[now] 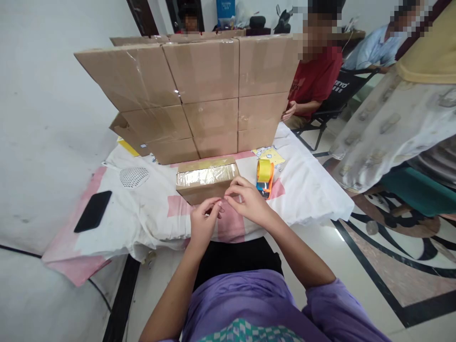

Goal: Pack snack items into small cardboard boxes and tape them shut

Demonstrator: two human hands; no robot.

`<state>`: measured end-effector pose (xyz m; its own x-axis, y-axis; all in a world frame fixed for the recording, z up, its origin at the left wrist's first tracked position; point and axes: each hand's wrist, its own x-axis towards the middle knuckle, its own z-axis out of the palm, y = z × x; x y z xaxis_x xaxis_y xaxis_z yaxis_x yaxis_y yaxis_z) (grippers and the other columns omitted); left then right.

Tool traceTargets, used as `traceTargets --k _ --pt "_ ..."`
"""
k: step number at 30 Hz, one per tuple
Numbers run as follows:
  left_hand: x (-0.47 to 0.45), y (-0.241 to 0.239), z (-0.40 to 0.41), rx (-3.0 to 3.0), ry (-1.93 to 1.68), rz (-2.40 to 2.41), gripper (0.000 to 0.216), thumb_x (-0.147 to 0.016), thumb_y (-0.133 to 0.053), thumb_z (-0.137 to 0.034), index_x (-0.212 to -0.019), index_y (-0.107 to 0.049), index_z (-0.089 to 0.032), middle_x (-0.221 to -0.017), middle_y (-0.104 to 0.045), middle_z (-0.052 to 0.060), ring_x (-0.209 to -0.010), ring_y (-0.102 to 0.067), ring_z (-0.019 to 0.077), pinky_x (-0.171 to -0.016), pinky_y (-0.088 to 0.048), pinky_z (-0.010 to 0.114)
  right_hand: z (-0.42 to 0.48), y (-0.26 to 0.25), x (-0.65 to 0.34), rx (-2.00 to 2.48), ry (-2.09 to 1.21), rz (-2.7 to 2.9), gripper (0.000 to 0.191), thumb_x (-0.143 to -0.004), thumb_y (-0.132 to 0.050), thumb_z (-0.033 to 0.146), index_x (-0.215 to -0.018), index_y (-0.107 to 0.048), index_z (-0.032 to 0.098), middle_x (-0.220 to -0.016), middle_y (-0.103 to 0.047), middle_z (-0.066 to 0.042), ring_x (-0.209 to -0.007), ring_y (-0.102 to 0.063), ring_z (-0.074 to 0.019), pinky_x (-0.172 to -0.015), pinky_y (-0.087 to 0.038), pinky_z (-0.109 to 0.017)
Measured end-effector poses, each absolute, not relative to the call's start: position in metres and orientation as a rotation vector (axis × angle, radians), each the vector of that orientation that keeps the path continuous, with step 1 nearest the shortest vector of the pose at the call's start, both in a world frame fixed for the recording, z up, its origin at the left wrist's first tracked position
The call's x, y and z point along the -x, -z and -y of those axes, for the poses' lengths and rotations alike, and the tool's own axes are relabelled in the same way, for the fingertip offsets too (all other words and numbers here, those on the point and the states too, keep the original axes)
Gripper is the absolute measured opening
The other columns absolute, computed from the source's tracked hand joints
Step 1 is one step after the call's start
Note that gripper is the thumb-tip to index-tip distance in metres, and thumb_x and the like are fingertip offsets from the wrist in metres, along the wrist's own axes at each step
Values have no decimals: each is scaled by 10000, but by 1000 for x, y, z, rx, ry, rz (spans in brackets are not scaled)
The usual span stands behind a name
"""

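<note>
What the left hand and right hand pinch between their fingertips is too small to tell, and whether either grip closes on anything cannot be made out. Both hands cover part of the near face of the small box. The wall of stacked cartons hides the far part of the bench and most of a person behind it. The right edge cuts off a standing person.

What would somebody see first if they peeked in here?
A wall of stacked cardboard boxes fills the far side of the table. Before it sits a small taped box, the left hand and right hand pinching at its near edge, a yellow tape roll beside it on the right.
</note>
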<state>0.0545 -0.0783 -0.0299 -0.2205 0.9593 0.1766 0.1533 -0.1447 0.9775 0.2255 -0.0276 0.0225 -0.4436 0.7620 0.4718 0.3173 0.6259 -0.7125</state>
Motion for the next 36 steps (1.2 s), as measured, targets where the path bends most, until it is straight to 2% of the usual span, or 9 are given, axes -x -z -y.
traceTargets --k 6,11,15,20,24,26,29,32,36 --pt "-45 45 78 -1149 -1241 -1470 673 -873 -699 -564 -1380 -583 -138 -527 -608 -49 -425 -492 108 -460 -368 207 3 -49 -231 810 -561 2036 117 -917 -659 168 -822 -706 219 -942 -591 -47 -946 -592 -226 -888 -483 -401" --pt "-34 39 79 -1219 -1443 -1589 559 -903 -690 -489 -1340 -606 -150 -523 -547 -67 -513 -536 123 -564 -432 226 -27 -89 -236 819 -724 2014 107 -885 -707 235 -781 -730 222 -969 -608 -30 -987 -595 -214 -888 -470 -374" --pt "-23 19 67 -1452 -1631 -1723 617 -927 -671 -429 -1475 -530 -184 -551 -530 -78 -515 -474 120 -599 -421 245 -68 -97 -213 830 -968 2165 123 -859 -717 276 -778 -758 192 -935 -632 -20 -770 -559 -141 -727 -440 -296" --pt "-10 12 34 -1957 -1261 -1938 528 -907 -684 -434 -1397 -672 -237 -507 -507 -57 -481 -422 124 -577 -338 252 -117 -80 -174 1103 -914 2445 133 -801 -724 176 -669 -737 189 -696 -624 2 -708 -542 -158 -748 -405 -308" --pt "-9 22 24 -2076 -852 -2133 501 -943 -639 -451 -1418 -665 -292 -581 -637 -3 -548 -559 179 -585 -333 270 -122 -66 -163 1230 -559 2553 19 -813 -751 207 -803 -737 199 -1017 -660 -76 -1037 -588 -263 -945 -417 -398" --pt "-10 26 26 -2073 -741 -2184 505 -971 -604 -453 -1453 -631 -306 -622 -680 7 -596 -614 194 -600 -350 271 -119 -61 -163 1328 -417 2519 256 -774 -821 291 -975 -707 180 -1226 -587 -139 -1149 -557 -324 -970 -430 -445" --pt "-11 27 29 -2061 -707 -2199 515 -978 -598 -465 -1468 -614 -310 -666 -719 10 -635 -657 206 -610 -369 276 -122 -55 -171 1495 -193 2358 528 -698 -877 322 -1129 -623 155 -1321 -521 -195 -1189 -533 -379 -968 -448 -491" --pt "-11 26 30 -2033 -758 -2193 503 -974 -606 -464 -1452 -627 -309 -702 -747 10 -661 -681 217 -615 -381 280 -144 -48 -208 1526 -69 2138 375 -769 -785 248 -1102 -631 171 -1288 -563 -173 -1148 -567 -346 -960 -459 -472" --pt "-9 28 28 -2026 -828 -2133 469 -980 -599 -436 -1427 -644 -300 -734 -769 7 -662 -693 216 -615 -393 279 -182 -31 -307 1654 -226 1891 93 -852 -647 197 -918 -690 147 -979 -692 -107 -910 -635 -243 -833 -489 -349"
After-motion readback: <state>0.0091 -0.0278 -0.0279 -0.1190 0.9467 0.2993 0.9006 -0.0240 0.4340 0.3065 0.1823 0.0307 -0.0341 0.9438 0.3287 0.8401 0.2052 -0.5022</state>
